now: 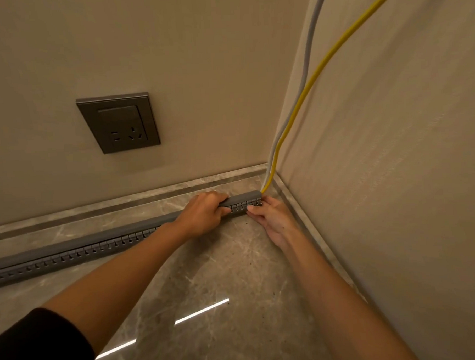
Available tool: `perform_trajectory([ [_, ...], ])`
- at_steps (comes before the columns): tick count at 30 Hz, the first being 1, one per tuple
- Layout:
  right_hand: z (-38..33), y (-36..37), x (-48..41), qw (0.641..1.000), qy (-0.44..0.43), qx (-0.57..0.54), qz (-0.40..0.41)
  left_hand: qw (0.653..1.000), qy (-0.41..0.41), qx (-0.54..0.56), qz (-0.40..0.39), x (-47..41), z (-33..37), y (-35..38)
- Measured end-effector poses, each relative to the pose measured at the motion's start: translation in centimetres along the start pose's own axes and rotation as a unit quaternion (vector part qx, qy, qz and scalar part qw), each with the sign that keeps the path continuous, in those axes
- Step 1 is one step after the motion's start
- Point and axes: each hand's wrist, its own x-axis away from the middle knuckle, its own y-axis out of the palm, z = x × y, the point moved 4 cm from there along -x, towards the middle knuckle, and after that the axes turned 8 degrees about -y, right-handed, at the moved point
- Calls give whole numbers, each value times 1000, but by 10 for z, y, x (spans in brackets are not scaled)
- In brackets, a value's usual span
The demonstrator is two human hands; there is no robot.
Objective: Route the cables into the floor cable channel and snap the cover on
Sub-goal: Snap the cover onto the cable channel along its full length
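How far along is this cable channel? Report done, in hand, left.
Done: yellow cable and grey cable enter the channel at the corner. In hand: left hand grips its end, right hand presses its toothed side. Left: likely snapping this end shut; seating elsewhere unclear.

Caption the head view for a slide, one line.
The left hand grips the grey floor cable channel while the right hand touches its corner end, where yellow cable and grey cable enter.

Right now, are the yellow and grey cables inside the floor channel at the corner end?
In: the yellow cable and grey cable drop down and enter the channel at its end. Further along, cannot tell.
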Motion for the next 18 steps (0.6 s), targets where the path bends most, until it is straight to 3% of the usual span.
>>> perform_trajectory([
  [12, 12, 12, 4, 994, 18, -102, 21, 999, -6, 40, -19, -1, 8, -3],
  [18, 11, 15, 6, 993, -5, -106, 53, 999, 6, 5, 46, 2, 12, 2],
])
